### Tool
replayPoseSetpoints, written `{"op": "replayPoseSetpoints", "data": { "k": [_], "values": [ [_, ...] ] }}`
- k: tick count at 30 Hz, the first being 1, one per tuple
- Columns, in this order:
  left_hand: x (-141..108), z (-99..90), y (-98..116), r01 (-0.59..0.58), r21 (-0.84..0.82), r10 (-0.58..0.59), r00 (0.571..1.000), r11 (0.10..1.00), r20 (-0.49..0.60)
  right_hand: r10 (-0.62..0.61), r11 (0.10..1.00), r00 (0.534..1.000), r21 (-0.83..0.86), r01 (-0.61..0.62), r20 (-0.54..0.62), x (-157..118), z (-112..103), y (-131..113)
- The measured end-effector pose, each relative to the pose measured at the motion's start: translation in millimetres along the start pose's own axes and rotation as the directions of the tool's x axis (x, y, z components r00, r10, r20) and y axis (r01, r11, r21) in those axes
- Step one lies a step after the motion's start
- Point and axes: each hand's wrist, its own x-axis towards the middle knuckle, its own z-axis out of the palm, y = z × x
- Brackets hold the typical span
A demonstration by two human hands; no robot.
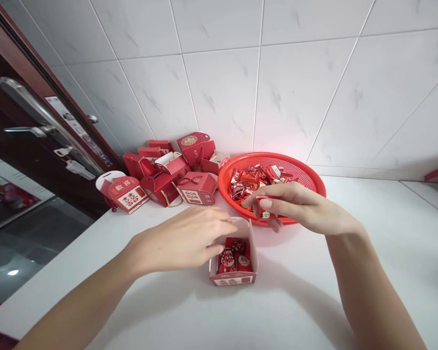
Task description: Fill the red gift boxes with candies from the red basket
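Observation:
A small red and white gift box (233, 281) stands with its top open on the white table, several red wrapped candies (227, 261) inside. My left hand (190, 238) is at the box's left side, fingers stretched over its back left corner and thumb apart by the left wall. Whether it touches the box I cannot tell. My right hand (306, 206) is above the front rim of a red plastic basket (310, 180), pinching a small red wrapped candy (265, 215) between thumb and fingers. Many more wrapped candies (253, 180) fill the basket.
Several red gift boxes (164, 187) are heaped at the back left, against the tiled wall (219, 87). A dark red door (32, 97) with a metal handle and keys stands left of the white table (149, 311). The table's left edge slants towards me.

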Motion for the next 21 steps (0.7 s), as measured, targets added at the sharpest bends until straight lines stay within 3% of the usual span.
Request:
{"op": "replayPoseSetpoints", "data": {
  "k": [5, 8, 11, 14, 18, 21],
  "values": [
    [-17.8, 13.3, -4.4, 0.226, -0.152, -0.23, 0.973, 0.962, -0.009, 0.043, 0.996, 0.998, 0.074, -0.047, 0.053, 6.1, 9.0, 6.4],
    [-19.9, 19.8, -6.5, 0.309, -0.224, -0.303, 0.951, 0.924, 0.063, 0.024, 1.0, 1.0, 0.015, -0.024, -0.007, 6.6, 17.3, 5.6],
    [-19.4, 23.9, -7.7, 0.276, -0.298, -0.264, 0.961, 0.914, 0.082, -0.014, 0.993, 1.0, -0.118, 0.011, -0.028, 4.4, 28.2, 0.6],
    [-19.9, 26.9, -3.9, 0.211, -0.364, -0.215, 0.976, 0.907, 0.03, 0.017, 0.955, 0.998, -0.298, 0.004, 0.068, 0.7, 41.9, -5.2],
    [-23.4, 30.6, 6.5, 0.124, -0.41, -0.14, 0.99, 0.903, -0.01, 0.109, 0.739, 0.988, -0.674, -0.008, 0.107, -2.6, 61.1, -8.1],
    [-24.9, 33.4, 10.0, 0.099, -0.418, -0.121, 0.992, 0.903, -0.025, 0.126, 0.633, 0.985, -0.774, 0.012, 0.119, -3.0, 71.2, -5.8]
  ]
}}
